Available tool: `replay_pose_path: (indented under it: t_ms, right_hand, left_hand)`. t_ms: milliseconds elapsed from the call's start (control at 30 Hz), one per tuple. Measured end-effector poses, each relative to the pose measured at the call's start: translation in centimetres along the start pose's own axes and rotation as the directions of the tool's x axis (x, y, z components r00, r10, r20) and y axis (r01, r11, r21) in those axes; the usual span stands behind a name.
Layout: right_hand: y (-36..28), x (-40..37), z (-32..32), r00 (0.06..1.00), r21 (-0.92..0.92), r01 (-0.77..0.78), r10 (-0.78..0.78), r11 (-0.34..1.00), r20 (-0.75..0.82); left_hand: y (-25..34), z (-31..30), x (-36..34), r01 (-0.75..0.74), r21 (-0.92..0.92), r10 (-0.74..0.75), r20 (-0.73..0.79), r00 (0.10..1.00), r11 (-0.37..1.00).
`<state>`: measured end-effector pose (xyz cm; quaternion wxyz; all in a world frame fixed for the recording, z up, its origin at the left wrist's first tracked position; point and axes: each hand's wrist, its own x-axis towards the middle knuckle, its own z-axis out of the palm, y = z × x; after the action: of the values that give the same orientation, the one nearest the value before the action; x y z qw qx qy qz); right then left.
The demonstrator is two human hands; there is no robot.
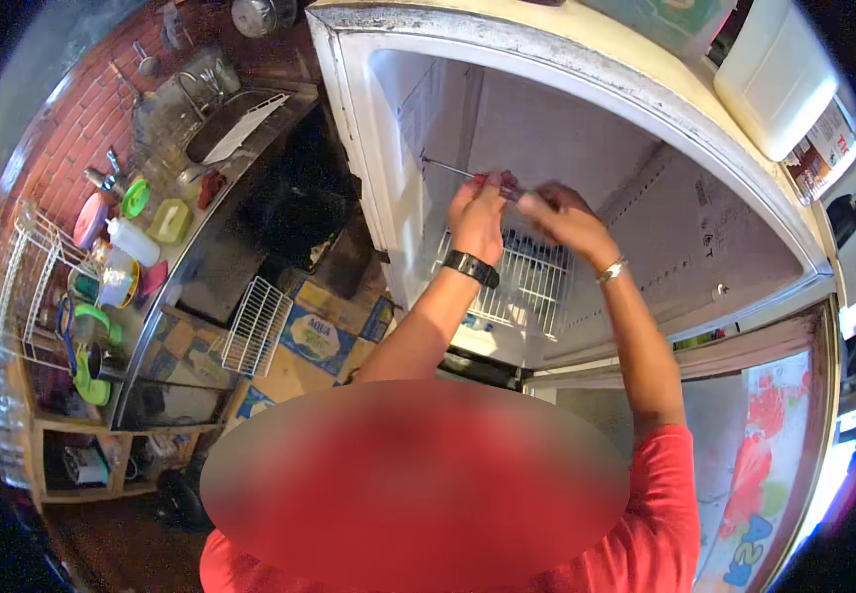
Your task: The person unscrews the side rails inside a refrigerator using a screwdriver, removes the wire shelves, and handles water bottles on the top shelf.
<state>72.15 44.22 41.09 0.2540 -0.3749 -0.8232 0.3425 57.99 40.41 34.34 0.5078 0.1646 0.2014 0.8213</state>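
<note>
My left hand (477,219) and blurred right hand (568,219) grasp what seems a screwdriver (449,168); a loose grip could let it skid off the fridge wall (412,124)

Looks smooth, matt, like plastic on liner (556,114) beyond left hand (478,215); shines like metal on bracelet (612,269) below right hand (574,225)

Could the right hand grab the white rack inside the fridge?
Probably yes: nothing seems to stand between the right hand and the white rack, but that hand looks busy with a thin tool.
</note>
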Motion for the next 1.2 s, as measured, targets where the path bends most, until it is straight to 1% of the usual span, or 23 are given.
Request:
replay_pose_path:
  t_ms: [33,100,167,267,367,400,433,467,533,567,600,700,733,767,800,867,900,933,1000,1067,1100,1133,1200]
  right_hand:
    - [0.9,1.0,-1.2,0.967,0.137,-0.206,0.181,0.969,0.178]
    - [1.7,1.6,-1.9,0.947,0.151,-0.248,0.207,0.957,0.244]
    - [1.3,0.6,-0.8,0.997,-0.063,0.079,-0.077,0.995,0.031]
    - [0.4,0.0,0.7,0.844,-0.333,0.429,-0.504,0.840,-0.183]
    - [-0.8,-0.5,0.9,0.983,-0.179,0.104,-0.129,0.978,-0.134]
    - [0.3,0.3,-0.4,0.971,0.130,-0.204,0.183,0.970,0.154]
    - [1.4,1.9,-1.9,0.794,0.318,-0.545,0.355,0.776,0.494]
    - [0.1,2.3,-2.8,0.732,0.166,-0.564,0.398,0.809,0.552]
    - [-0.4,1.7,-1.7,0.975,-0.019,-0.114,0.115,0.993,0.188]
    - [-0.6,1.5,-1.2,0.995,-0.184,0.098,-0.094,0.978,0.034]
    - [-0.7,1.4,-0.5,0.969,-0.098,0.202,-0.214,0.974,-0.124]
    - [-2.2,0.7,0.4,0.921,-0.176,0.275,-0.312,0.945,-0.233]
    - [-3.2,0.4,-0.2,0.990,-0.027,0.034,-0.038,0.999,-0.135]
    - [-4.5,0.2,-1.2,0.975,0.091,-0.223,0.224,0.971,0.000]
    - [-5.2,0.4,-1.9,0.880,0.170,-0.471,0.447,0.866,0.158]
    - [-4.0,0.6,-2.3,0.919,0.222,-0.383,0.345,0.897,0.192]
    - [-2.8,0.8,-2.4,0.934,0.251,-0.339,0.292,0.907,0.206]
    - [-1.0,1.3,-1.8,0.985,0.102,-0.140,0.128,0.985,0.116]
    - [0.7,1.1,-0.2,0.989,0.045,0.119,-0.114,0.992,-0.088]
    - [-0.7,0.9,-0.2,0.999,0.111,-0.004,0.009,0.994,-0.043]
    - [-3.4,0.5,-1.4,0.961,0.184,-0.266,0.246,0.946,0.124]
    - [-4.8,0.4,-2.1,0.845,0.206,-0.511,0.444,0.835,0.298]
    - [-2.1,1.0,-1.6,0.933,0.126,-0.316,0.284,0.940,0.221]
  left_hand:
    - [0.2,0.0,-0.3,0.018,-0.053,-0.017,0.019,1.000,0.998]
    - [0.9,0.3,-0.5,0.055,-0.158,-0.045,0.068,0.997,0.986]
    - [2.6,1.1,-1.1,0.117,-0.129,-0.127,-0.071,0.989,0.985]
    - [2.3,1.1,-0.9,0.149,-0.056,-0.157,-0.184,0.970,0.987]
    - [1.2,-0.8,0.7,0.092,0.036,-0.087,-0.127,0.988,0.995]
    - [0.9,-1.5,0.8,0.070,0.064,-0.064,-0.089,0.994,0.996]
    - [0.8,-1.7,0.7,0.060,0.000,-0.060,-0.061,0.996,0.998]
    - [0.8,-1.8,0.6,0.053,-0.066,-0.055,-0.033,0.998,0.996]
    - [1.6,-0.7,-0.2,0.122,-0.140,-0.127,-0.026,0.992,0.983]
    - [2.5,0.3,-1.0,0.195,-0.150,-0.204,-0.047,0.978,0.969]
    - [3.1,1.0,-1.3,0.259,-0.164,-0.273,-0.065,0.960,0.952]
    - [1.6,0.9,-1.2,0.326,0.032,-0.324,-0.051,0.945,0.945]
    - [0.8,0.0,-0.2,0.242,0.042,-0.244,0.033,0.969,0.969]
    - [-0.4,-0.9,0.0,0.218,0.012,-0.218,0.039,0.975,0.976]
    - [-0.2,-0.5,-0.3,0.189,-0.018,-0.188,0.046,0.981,0.982]
    - [0.5,-0.2,-0.9,0.220,-0.106,-0.201,0.167,0.965,0.970]
    - [1.1,0.5,-0.9,0.252,-0.130,-0.241,0.100,0.966,0.959]
    - [1.9,1.4,-1.1,0.283,-0.156,-0.282,0.030,0.959,0.946]
    - [0.7,0.4,-0.3,0.280,-0.168,-0.288,-0.025,0.957,0.945]
    - [-0.9,-1.2,1.0,0.163,-0.063,-0.163,0.012,0.987,0.985]
    - [-1.1,-1.6,1.2,0.101,-0.012,-0.101,0.033,0.994,0.995]
    - [-0.2,-0.9,0.7,0.116,-0.079,-0.111,0.064,0.992,0.990]
    - [1.5,-0.1,-0.4,0.156,-0.206,-0.131,0.128,0.983,0.966]
